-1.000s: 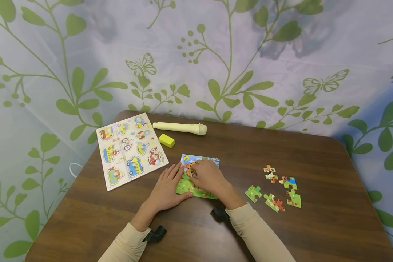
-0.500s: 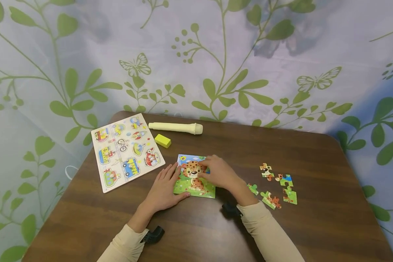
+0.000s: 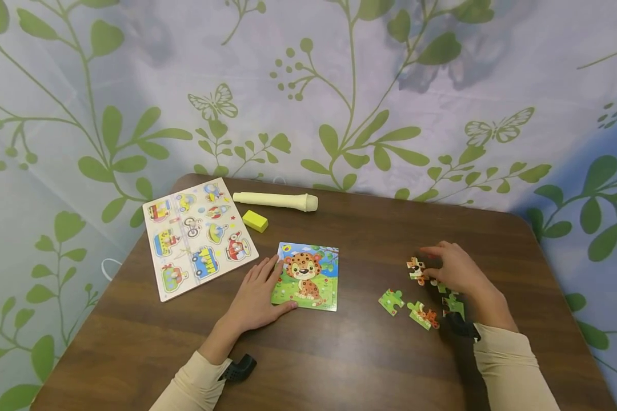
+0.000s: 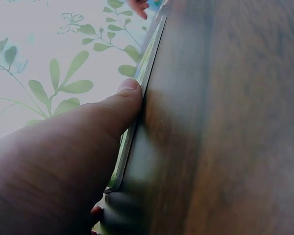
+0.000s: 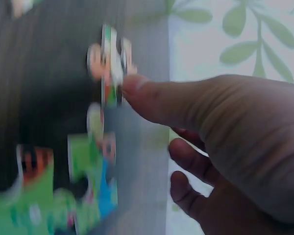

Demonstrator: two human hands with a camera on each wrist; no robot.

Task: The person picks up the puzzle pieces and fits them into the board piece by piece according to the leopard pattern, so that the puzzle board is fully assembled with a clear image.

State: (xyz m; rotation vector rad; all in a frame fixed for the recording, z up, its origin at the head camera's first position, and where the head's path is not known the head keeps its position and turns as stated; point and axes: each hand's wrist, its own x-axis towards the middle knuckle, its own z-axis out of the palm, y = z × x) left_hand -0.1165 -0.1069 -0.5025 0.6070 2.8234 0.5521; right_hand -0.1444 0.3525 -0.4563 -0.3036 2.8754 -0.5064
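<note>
A small square puzzle board (image 3: pixel 308 288) with a spotted leopard cub picture lies on the brown table. My left hand (image 3: pixel 254 294) rests along its left side with fingers spread, the thumb at the near edge. In the left wrist view that thumb lies on the rim of the puzzle board (image 4: pixel 122 161). My right hand (image 3: pixel 460 271) is over the loose pieces at the right. Its thumb and forefinger are spread at a puzzle piece with an animal face (image 3: pixel 415 269). The right wrist view shows the thumb tip overlapping this puzzle piece (image 5: pixel 110 61); the forefinger is hidden there.
Nearer me lie a green puzzle piece (image 3: pixel 391 301) and a green-and-orange one (image 3: pixel 423 315). Other pieces are partly under the right hand. A wooden vehicle puzzle (image 3: pixel 200 237), a yellow block (image 3: pixel 255 221) and a cream toy microphone (image 3: pixel 275 201) lie at the back left, near a patterned curtain.
My right hand has left the leopard board and moved right to the loose pieces, uncovering the whole picture. My left hand has stayed at the board's left side.
</note>
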